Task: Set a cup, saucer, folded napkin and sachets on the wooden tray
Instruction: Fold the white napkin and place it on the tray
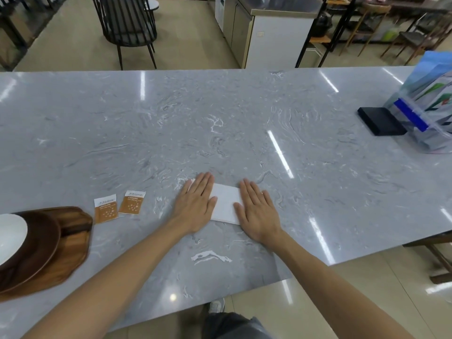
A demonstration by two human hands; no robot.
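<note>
A white napkin (225, 203) lies flat on the grey marble table. My left hand (197, 203) presses palm down on its left part, fingers spread flat. On the napkin's right edge, my right hand (258, 210) also rests flat. Two brown and white sachets (105, 210) (131, 202) lie side by side left of my hands. The wooden tray (71, 243) sits at the table's left front, holding a dark brown saucer (36, 245) with a white cup (11, 234) partly cut off by the frame edge.
A black flat box (380, 121) and a clear rack of leaflets (428, 106) stand at the far right of the table (220, 118). Beyond the table are a black chair (127, 25) and a steel counter (274, 33).
</note>
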